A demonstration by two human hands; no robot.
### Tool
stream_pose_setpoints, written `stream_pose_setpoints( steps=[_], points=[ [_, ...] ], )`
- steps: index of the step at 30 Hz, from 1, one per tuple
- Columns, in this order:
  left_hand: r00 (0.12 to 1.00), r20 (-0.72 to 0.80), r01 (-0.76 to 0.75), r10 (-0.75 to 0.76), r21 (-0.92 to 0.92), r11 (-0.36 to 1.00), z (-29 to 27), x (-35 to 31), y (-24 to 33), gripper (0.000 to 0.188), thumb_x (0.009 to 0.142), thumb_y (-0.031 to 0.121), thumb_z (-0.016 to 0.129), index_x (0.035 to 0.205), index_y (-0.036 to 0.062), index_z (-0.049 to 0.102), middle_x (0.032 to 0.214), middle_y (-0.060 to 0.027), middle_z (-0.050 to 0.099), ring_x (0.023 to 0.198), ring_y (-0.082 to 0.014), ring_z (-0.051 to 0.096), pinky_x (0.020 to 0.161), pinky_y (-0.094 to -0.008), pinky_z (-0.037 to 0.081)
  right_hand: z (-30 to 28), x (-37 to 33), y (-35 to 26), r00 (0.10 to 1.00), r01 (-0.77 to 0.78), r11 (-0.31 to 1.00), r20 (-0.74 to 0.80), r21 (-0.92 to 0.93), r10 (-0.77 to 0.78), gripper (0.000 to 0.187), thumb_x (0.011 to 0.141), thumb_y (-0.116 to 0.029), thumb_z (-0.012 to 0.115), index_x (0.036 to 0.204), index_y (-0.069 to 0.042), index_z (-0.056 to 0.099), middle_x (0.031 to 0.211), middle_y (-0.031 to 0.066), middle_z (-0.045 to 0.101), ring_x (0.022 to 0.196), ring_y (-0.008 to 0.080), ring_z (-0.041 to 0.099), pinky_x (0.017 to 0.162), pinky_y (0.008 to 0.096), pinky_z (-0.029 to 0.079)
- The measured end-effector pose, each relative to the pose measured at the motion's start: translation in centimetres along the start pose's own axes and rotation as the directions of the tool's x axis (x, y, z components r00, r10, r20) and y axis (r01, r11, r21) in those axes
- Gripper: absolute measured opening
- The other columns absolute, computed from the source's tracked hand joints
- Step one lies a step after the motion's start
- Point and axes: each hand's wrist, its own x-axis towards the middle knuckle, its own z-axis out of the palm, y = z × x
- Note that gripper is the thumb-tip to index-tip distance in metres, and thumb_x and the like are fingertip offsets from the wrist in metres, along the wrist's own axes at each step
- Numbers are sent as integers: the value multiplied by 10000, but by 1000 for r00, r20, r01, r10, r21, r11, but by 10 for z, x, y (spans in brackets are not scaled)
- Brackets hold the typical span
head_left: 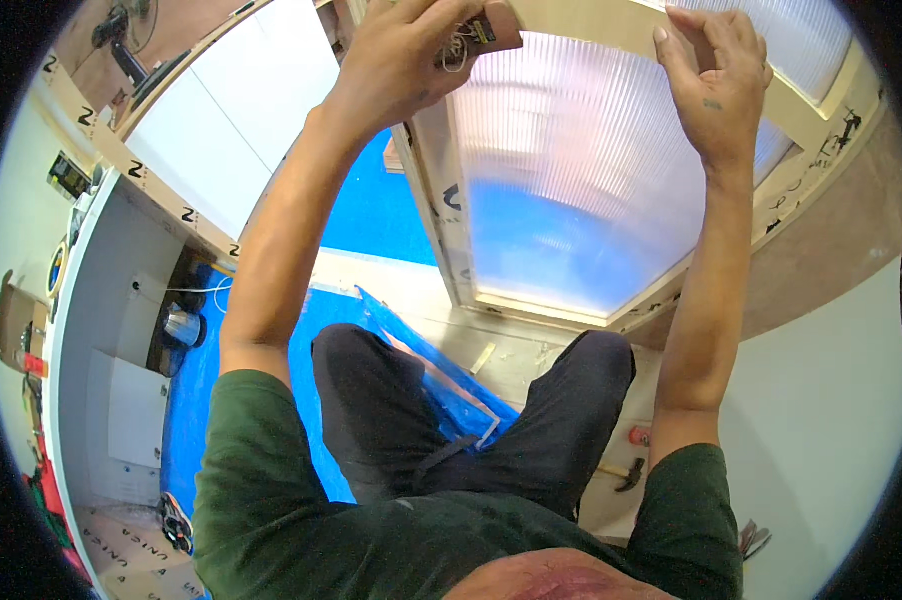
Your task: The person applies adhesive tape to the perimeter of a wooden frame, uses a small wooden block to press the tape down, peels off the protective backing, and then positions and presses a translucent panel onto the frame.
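Both arms reach up to a pale wooden frame (611, 22) fitted with a ribbed translucent panel (591, 160). At the frame's upper left corner my left hand (396, 55) is closed round a brown block (504, 24) with a dark label and a loop of pale cord; its exact kind is unclear. My right hand (719, 85) is at the upper right, by the frame's crosspiece. Its fingers curl in toward the thumb, and whatever lies between them is too small to make out.
A hammer (629, 475) and a small red item (639, 435) lie on the floor by my right knee. Blue sheeting (371, 210) covers much of the floor. A grey-white cabinet (121, 300) stands left, with a clear cup-like container (183, 325) beside it.
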Motion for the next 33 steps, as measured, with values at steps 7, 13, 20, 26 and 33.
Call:
stream_pose_setpoints(
  steps=[7,13,20,26,33],
  points=[
    [908,25,-383,419,-355,853,46,37,48,392,825,89,715,1208,133,640,1214,-45,615,1058,-309,652,849,-420,544,-4,-1,29,995,-33,991,101,127,20,180,862,-117,767,1036,-72,760,936,62,615,957,250,572,877,392,459],
    [843,147,-340,517,-599,725,59,-33,179,398,861,200,668,1254,145,636,1117,-62,583,1128,-261,581,905,-413,472,-9,-1,36,981,26,997,191,73,-40,224,889,-168,751,1108,-136,784,951,33,625,941,242,587,869,399,464],
    [904,413,390,-112,-690,610,80,-176,180,601,781,194,820,1327,64,606,1163,-159,580,1111,-374,580,946,-471,488,3,-8,31,997,52,999,64,13,-53,209,873,-172,759,1078,-137,782,979,35,643,933,259,601,861,426,454],
    [819,527,560,-226,-651,512,80,-226,169,606,755,167,842,1307,66,614,1151,-170,585,1114,-389,581,951,-464,495,48,-9,-39,971,225,974,80,22,-226,237,811,-308,860,991,-175,781,1017,7,645,1024,240,566,960,444,363],
    [820,522,558,-235,-640,528,78,-227,157,511,718,138,823,1188,29,657,1100,-172,598,1075,-395,587,934,-483,502,84,-3,-82,987,110,984,131,-141,-92,367,763,-491,894,903,-180,759,1064,-7,588,1146,220,496,1026,466,282]
  ],
)
